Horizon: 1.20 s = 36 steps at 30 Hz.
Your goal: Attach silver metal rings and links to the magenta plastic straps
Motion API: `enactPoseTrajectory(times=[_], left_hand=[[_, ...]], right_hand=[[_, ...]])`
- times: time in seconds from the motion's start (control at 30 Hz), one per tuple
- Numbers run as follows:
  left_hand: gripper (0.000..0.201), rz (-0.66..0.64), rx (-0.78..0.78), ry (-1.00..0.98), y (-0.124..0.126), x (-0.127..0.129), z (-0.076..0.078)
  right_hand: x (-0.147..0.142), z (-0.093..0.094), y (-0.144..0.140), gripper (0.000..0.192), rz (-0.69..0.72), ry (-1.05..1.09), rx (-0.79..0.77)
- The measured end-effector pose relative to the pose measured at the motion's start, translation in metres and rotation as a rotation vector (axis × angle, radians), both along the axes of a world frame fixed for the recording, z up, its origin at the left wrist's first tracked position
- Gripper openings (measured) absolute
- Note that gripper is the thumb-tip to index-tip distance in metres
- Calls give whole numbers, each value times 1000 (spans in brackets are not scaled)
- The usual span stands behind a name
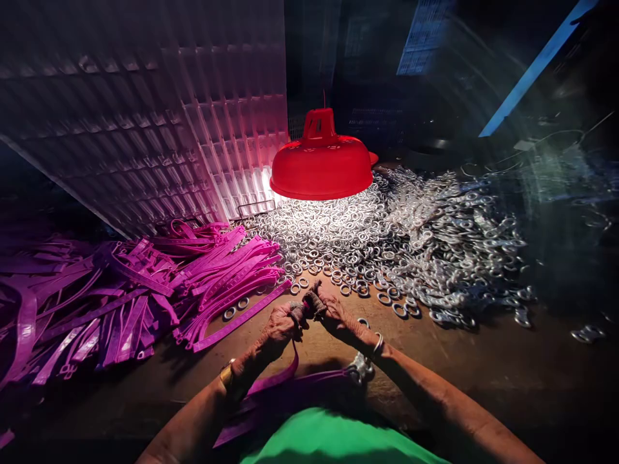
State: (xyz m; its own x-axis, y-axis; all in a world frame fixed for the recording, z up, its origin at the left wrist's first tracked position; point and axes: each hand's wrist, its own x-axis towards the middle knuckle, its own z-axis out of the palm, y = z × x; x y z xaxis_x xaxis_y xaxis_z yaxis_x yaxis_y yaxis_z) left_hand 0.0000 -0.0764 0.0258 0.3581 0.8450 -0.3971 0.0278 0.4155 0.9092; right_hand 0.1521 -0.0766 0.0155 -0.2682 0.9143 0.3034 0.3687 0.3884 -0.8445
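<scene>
My left hand [280, 325] and my right hand [338, 312] meet at the middle of the brown table, fingers pinched together around the end of a purple plastic strap [280, 380]. The strap runs from my hands down toward my lap. Both thumbs or fingertips wear wrapped cloth guards. A metal ring piece [360, 368] hangs on the strap near my right wrist. Whether a ring sits between my fingertips is hidden.
A big heap of silver metal rings [387, 238] lies beyond my hands under a low red lamp [322, 161]. A pile of purple straps [145, 290] covers the left side. White plastic grid crates [145, 116] lean at the back left. The surroundings are dark.
</scene>
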Motion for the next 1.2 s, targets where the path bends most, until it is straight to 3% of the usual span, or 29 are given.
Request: enactPoseTrajectory(times=[0.07,0.17,0.27,0.5,0.67,0.83,1.0,1.2], left_hand=[[38,-43,-119,-5,8,-4,15],[37,-136,-178,34,13,-11,38],[35,-279,-165,148,6,-17,46],[45,-445,-119,45,-46,-28,21],[50,-397,-82,39,-69,-29,17],[49,-308,-111,21,-76,-25,8],[44,-311,-181,-35,-71,-22,4],[46,-345,-275,-139,-68,-13,2]], right_hand=[[3,7,-7,13,111,-64,1],[7,17,-27,26,180,-182,-33],[6,23,-57,25,187,-302,-101],[1,16,-109,19,210,-363,-130],[0,16,-119,15,167,-131,-330],[0,14,-116,9,246,16,-472],[0,14,-105,13,321,-79,-493],[5,22,-89,20,380,-464,-477]])
